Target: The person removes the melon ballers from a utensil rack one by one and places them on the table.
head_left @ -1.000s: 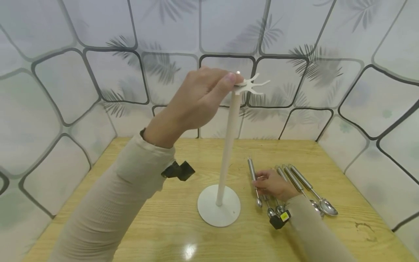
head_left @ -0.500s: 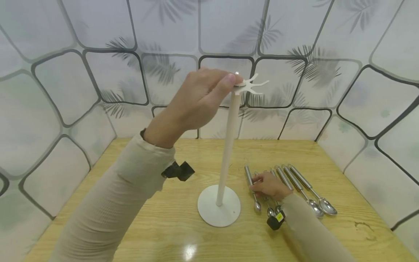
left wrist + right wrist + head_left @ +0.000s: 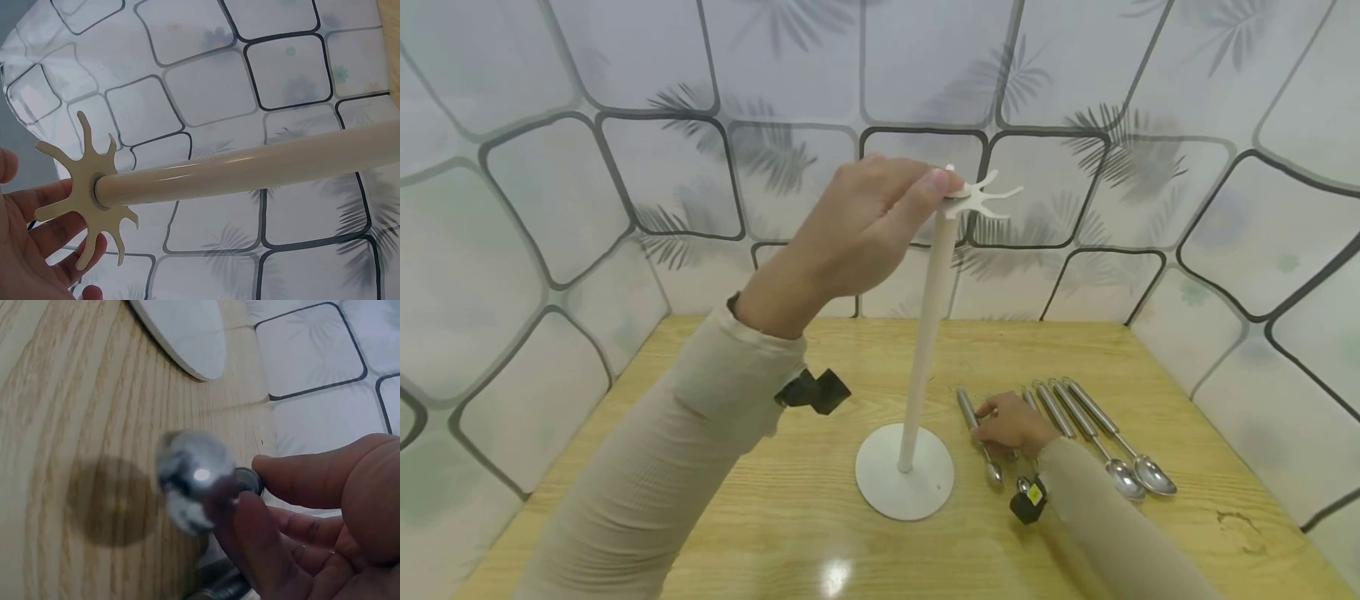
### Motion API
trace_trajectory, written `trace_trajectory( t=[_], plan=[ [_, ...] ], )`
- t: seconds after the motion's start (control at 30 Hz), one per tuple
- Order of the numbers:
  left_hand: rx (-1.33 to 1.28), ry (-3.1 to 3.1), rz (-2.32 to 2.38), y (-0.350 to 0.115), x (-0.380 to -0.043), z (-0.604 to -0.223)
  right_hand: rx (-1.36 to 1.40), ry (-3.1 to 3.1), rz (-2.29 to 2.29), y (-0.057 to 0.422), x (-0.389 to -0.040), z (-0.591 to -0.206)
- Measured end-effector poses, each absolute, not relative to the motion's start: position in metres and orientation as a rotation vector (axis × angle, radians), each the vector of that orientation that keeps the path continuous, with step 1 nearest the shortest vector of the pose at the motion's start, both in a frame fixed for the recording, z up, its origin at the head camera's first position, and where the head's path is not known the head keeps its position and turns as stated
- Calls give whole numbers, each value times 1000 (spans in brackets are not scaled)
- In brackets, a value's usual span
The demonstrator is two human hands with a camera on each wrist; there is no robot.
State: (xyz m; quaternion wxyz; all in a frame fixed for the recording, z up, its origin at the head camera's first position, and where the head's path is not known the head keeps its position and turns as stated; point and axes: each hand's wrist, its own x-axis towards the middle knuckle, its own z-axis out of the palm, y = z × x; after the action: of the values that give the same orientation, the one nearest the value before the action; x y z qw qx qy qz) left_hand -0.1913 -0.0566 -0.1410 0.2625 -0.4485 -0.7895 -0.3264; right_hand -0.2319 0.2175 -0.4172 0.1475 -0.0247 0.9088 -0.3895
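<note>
A white utensil stand [image 3: 925, 333] rises upright from its round base on the table. At its top, my left hand [image 3: 868, 221] holds the hook ring [image 3: 94, 194], with thumb and index finger together over its centre in the head view. Several hooks splay out around the ring and carry nothing. Low on the right, my right hand [image 3: 1015, 423] pinches a steel spoon [image 3: 967, 408] by its handle between thumb and finger. The spoon's rounded bowl [image 3: 194, 472] points toward me, close over the wood with its shadow beside it. My right hand partly hides other utensils beneath it.
Several long-handled steel utensils lie side by side right of my right hand, including a large spoon [image 3: 1152, 473] at the far right. The stand's round base [image 3: 880, 475] sits left of the held spoon. Patterned walls enclose the wooden table [image 3: 760, 533] behind and at both sides.
My right hand has drawn the spoon toward me, its handle end now lower in the head view. My left hand stays on the stand's top.
</note>
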Motion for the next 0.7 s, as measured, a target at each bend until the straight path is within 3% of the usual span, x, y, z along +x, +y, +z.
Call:
trace_trajectory(
  t=[0.43,0.7],
  plan=[
    [-1275,-2096,-883,-56,-192,-144,-179,2773,-665,219,-236,-417],
    [-1221,-2144,-805,-60,-189,-149,-138,2572,-997,231,-230,-406]
  ],
)
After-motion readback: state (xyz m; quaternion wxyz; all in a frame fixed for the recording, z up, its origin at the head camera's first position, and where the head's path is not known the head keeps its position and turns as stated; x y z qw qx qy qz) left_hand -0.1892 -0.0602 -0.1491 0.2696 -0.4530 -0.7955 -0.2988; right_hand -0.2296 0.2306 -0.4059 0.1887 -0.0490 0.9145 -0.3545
